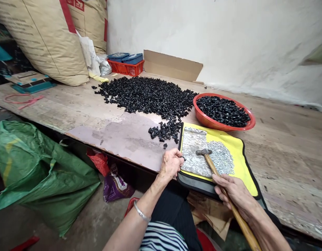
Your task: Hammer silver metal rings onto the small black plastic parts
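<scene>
My right hand (235, 193) is closed round the wooden handle of a hammer (211, 164); its metal head rests on a worn metal plate (193, 151) lying on a yellow black-edged pad (241, 164). A heap of small silvery pieces (223, 158) lies beside the plate. My left hand (171, 164) sits at the pad's left edge, fingers curled, pinching a small black part against the plate's edge. A small cluster of black plastic parts (164, 132) lies just beyond it.
A large pile of black parts (147, 94) covers the wooden table (289, 146). A red bowl (202, 118) holds more. Red basket (126, 68), cardboard (172, 66) and brown sacks (48, 38) stand at the back. A green bag (40, 170) lies on the floor left.
</scene>
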